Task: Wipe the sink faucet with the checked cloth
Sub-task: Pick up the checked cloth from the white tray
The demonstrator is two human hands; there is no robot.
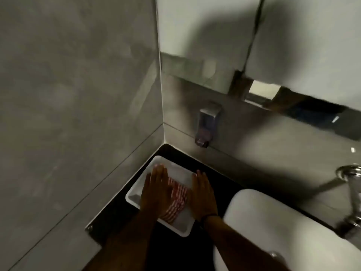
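Both hands lie flat with fingers extended, gripping nothing: the left hand (156, 189) rests on the checked cloth (176, 200), and the right hand (203, 194) sits just beside it, its contact with the cloth unclear. The cloth lies in a white tray (134, 195) in the counter corner, its long axis running towards the person. The faucet (352, 190) stands well apart at the far right, beyond the sink (273, 222), so the right hand is nearer to it.
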